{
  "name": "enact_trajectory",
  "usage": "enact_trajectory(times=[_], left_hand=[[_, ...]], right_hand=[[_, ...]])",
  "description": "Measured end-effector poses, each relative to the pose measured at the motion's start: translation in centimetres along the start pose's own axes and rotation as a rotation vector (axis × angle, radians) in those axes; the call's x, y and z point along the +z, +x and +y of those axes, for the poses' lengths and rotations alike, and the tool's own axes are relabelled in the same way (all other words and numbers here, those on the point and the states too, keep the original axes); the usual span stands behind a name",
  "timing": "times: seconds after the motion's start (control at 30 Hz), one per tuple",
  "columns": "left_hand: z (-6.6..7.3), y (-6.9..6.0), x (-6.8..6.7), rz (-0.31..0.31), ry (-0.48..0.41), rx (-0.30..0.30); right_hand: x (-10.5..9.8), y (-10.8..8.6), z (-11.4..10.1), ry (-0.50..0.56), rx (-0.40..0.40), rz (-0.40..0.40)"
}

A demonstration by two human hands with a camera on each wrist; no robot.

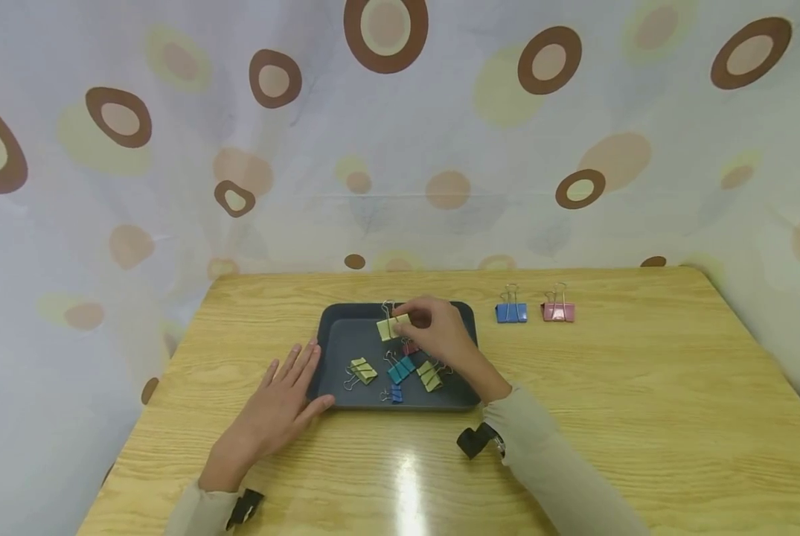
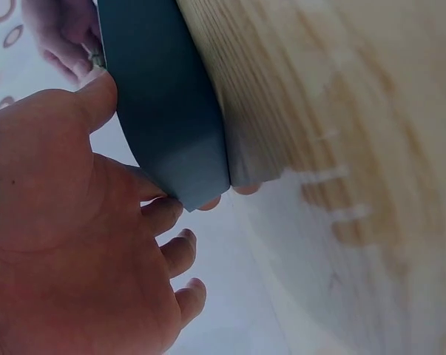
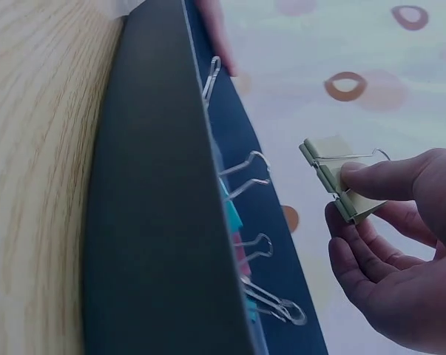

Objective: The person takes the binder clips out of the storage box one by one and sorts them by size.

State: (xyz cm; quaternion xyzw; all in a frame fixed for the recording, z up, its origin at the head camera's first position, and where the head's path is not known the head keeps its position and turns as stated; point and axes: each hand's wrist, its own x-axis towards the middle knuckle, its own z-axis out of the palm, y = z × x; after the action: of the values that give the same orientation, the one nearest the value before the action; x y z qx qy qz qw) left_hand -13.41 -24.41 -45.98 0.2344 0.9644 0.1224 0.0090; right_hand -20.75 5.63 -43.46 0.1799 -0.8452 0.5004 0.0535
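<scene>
In the head view my right hand (image 1: pixel 443 335) pinches a large pale yellow binder clip (image 1: pixel 391 327) between thumb and fingers, above the back part of a dark tray (image 1: pixel 346 335). The right wrist view shows that clip (image 3: pixel 337 181) held up off the tray, one wire handle sticking out. My left hand (image 1: pixel 272 409) lies with straight fingers at the tray's left edge, thumb by its front corner. Inside the tray are a yellow-green clip (image 1: pixel 363 371), a teal clip (image 1: pixel 401 369), a small blue clip (image 1: pixel 396 394), another yellow-green clip (image 1: pixel 430 376) and a partly covered red clip (image 1: pixel 409 347).
To the right of the tray, a blue clip (image 1: pixel 511 313) and a pink clip (image 1: pixel 558 312) stand side by side on the wooden table (image 1: pixel 641 387), handles up. A patterned cloth (image 1: pixel 400 134) hangs behind the table's back edge.
</scene>
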Motion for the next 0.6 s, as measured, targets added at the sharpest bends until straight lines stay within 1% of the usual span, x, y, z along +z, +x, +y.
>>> enact_trajectory(times=[0.17,0.33,0.43,0.6], left_hand=[[-0.1,-0.1,0.1,-0.004,0.012,0.001],[0.0,-0.2,0.1,-0.005,0.011,-0.003],[0.1,-0.2,0.1,0.001,0.021,0.002],[0.0,0.0,0.2,0.007,0.043,0.003]], right_hand=[[-1.5,-1.2,0.5,0.065,-0.012,0.018],[-3.4,-2.6,1.0,0.136,0.015,0.029],[-4.7,-3.3,1.7,0.144,0.043,0.041],[-6.8,-4.2,2.9,0.118,0.086,0.072]])
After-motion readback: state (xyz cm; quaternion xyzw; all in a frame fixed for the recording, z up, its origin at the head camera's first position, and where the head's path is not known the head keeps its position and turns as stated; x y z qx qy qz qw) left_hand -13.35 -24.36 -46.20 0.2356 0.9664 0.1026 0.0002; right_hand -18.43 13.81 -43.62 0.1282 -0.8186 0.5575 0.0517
